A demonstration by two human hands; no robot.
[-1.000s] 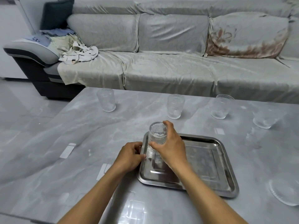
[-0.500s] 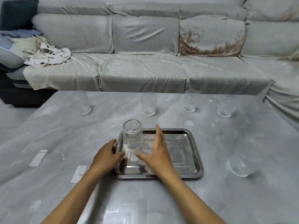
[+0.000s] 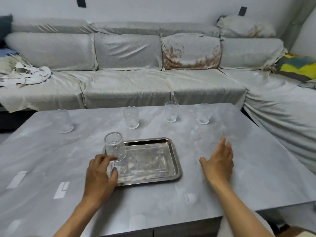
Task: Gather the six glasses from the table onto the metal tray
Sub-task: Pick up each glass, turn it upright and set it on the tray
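Two hands are working over the grey table [image 3: 51, 151]. Low and right of centre, the right hand [image 3: 218, 161] is hovering with fingers spread wide and palm turned inward, holding nothing. Just beyond its fingertips a faint glass [image 3: 214, 146] seems to be standing (clear on pale stone and blurred, so I may be misreading it). Left of centre, the left hand [image 3: 100, 175] is resting at the near left corner of the metal tray [image 3: 172, 161], fingers curled at the rim, apparently bracing it; the ribbed glass [image 3: 114, 147] is standing upright on the tray's far left corner, just beyond those fingers, and whether they are touching it I cannot tell.

Further out, toward the middle of the frame, four more glasses are sitting in a row near the table's far edge: one at the left [image 3: 63, 121], one near centre [image 3: 131, 117], and two to the right [image 3: 171, 112] [image 3: 203, 113], all well apart from the tray.

By my reading, one glass is placed and five are left. For the next pick, closing the fingers around the mid-body and lifting straight up looks safest, then setting it down beside the ribbed one without knocking it, with the left hand steadying the tray.
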